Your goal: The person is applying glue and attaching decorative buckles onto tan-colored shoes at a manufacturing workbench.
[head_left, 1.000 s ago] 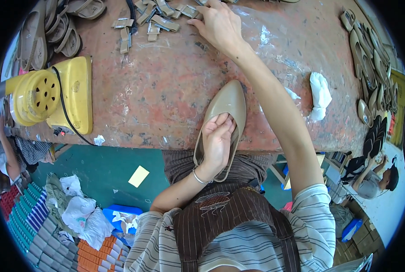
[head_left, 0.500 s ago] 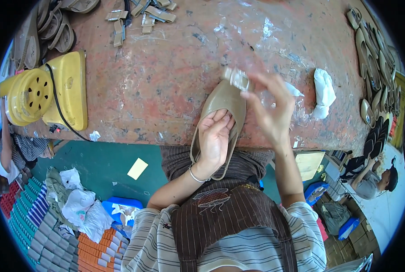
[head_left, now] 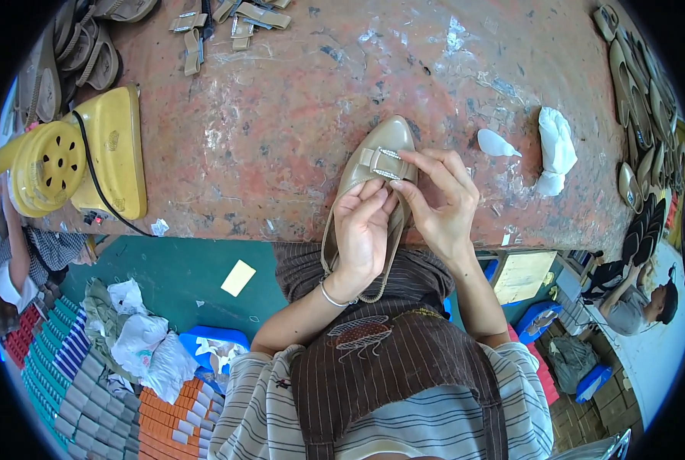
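Left hand grips the shoe; at two o'clock, the right hand pinches the bow — uneven finger pressure could skew it.

Nothing readable anywhere tbh, even the small round mark on the yellow machine is too blurry to make out.

Glossy beige shoe, toe forward across table edge; sparkly-buckled beige bow against its front
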A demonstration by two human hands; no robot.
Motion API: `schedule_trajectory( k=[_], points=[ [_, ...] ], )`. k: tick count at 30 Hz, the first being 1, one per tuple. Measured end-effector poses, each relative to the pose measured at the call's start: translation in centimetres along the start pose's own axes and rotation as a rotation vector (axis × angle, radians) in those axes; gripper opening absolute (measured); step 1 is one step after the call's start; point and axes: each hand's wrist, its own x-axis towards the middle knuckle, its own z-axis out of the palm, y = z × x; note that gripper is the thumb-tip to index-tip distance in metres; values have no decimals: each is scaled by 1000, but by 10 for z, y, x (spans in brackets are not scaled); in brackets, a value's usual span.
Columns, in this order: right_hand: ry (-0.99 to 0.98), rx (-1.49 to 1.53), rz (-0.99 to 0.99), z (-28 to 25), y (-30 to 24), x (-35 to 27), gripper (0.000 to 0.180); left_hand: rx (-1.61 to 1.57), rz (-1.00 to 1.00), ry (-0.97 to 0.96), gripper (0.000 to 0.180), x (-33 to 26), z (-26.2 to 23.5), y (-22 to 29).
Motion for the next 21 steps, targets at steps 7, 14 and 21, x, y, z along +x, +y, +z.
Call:
schedule_trajectory(
  k=[7, 14, 21],
  points=[
    [-4, -16, -19, 0, 0, 0, 37, -1, 6, 18, 22, -1, 2, 0],
    [4, -18, -24, 2, 2, -2, 37, -5, -26, 13, 13, 0, 12, 4],
    [26, 37, -18, 2, 3, -9, 40, 159, -33, 249, 11, 4, 23, 2]
  ],
)
